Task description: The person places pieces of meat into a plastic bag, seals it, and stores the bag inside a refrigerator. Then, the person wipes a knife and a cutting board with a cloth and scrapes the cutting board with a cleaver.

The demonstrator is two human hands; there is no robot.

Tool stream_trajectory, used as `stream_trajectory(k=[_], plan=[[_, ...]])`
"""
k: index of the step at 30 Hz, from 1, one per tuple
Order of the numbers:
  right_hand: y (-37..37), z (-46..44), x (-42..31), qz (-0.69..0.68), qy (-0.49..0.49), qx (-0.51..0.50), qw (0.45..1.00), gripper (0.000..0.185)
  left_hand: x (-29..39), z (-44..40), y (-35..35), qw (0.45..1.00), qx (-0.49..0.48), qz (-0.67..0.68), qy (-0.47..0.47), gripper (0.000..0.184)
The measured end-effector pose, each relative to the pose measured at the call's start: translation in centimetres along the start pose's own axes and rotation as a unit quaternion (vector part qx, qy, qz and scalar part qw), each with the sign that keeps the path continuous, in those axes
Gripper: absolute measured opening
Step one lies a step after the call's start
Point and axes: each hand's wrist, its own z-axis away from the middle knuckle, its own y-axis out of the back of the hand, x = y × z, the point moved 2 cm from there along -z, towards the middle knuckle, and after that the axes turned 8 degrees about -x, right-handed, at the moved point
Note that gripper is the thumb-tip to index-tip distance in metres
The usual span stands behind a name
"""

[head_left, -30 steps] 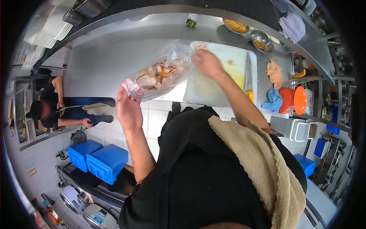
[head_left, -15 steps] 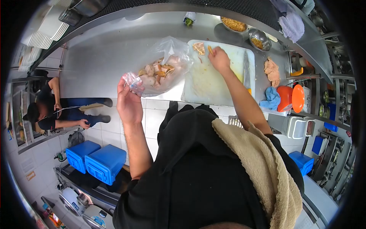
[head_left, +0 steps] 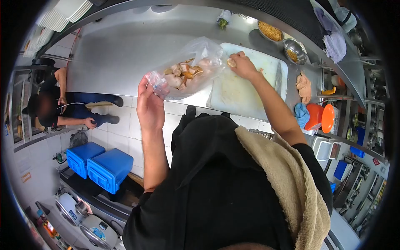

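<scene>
My left hand point(head_left: 151, 106) is closed on the bunched edge of a clear plastic bag point(head_left: 203, 51). Inside the bag, which lies on the steel counter, are cut chunks of pale meat with browned edges point(head_left: 183, 75). Over the left part of a white cutting board point(head_left: 237, 93), close to the bag's far side, my right hand point(head_left: 245, 66) pinches a small piece of meat point(head_left: 231, 62). A knife point(head_left: 278, 77) lies along the board's right side, its handle hidden by my right forearm. A small scrap of meat point(head_left: 261, 70) rests beside my right wrist.
Two metal bowls, one with shredded yellowish food point(head_left: 271, 31) and a smaller one point(head_left: 295, 52), stand behind the board. Right of it are a flat piece of raw meat point(head_left: 304, 87), a blue cloth point(head_left: 301, 114) and an orange container point(head_left: 313, 116). A seated person point(head_left: 48, 104) is at left.
The meat piece from the board's far left corner is now in my right fingers, and that hand has come nearer the bag. My left hand keeps its hold. The whole view has shifted.
</scene>
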Motion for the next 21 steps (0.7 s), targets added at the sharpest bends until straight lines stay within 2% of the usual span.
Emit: stream_trajectory(k=[3, 6, 12, 15, 17, 18, 21], plan=[[-1.1, 1.4, -0.7, 0.004, -0.050, 0.009, 0.999, 0.039, 0.1, -0.7, 0.3, 1.000, -0.016, 0.002, 0.010, 0.048], [-1.4, 1.9, -1.9, 0.037, -0.116, 0.014, 0.993, 0.034, 0.5, -1.5, 0.7, 0.999, -0.031, 0.002, 0.024, 0.049], [-2.8, 2.6, -2.1, 0.045, -0.178, -0.004, 0.983, 0.031, 0.9, -3.2, 2.0, 0.995, -0.073, 0.004, 0.069, 0.052], [-3.4, 3.2, -2.1, 0.048, -0.203, 0.100, 0.973, 0.024, 1.2, -3.9, 2.9, 0.992, -0.091, 0.008, 0.084, 0.052], [-2.0, 4.1, -2.4, -0.197, -0.236, 0.067, 0.949, 0.018, 1.3, -4.7, 3.5, 0.990, -0.107, 0.014, 0.090, 0.050], [-1.0, 5.0, -3.2, -0.317, -0.248, 0.048, 0.914, 0.016, 1.3, -5.0, 3.9, 0.989, -0.115, 0.019, 0.095, 0.048], [0.6, 4.7, -8.1, -0.496, -0.088, 0.160, 0.849, 0.017, 1.0, -5.7, 4.6, 0.987, -0.121, 0.020, 0.103, 0.046]])
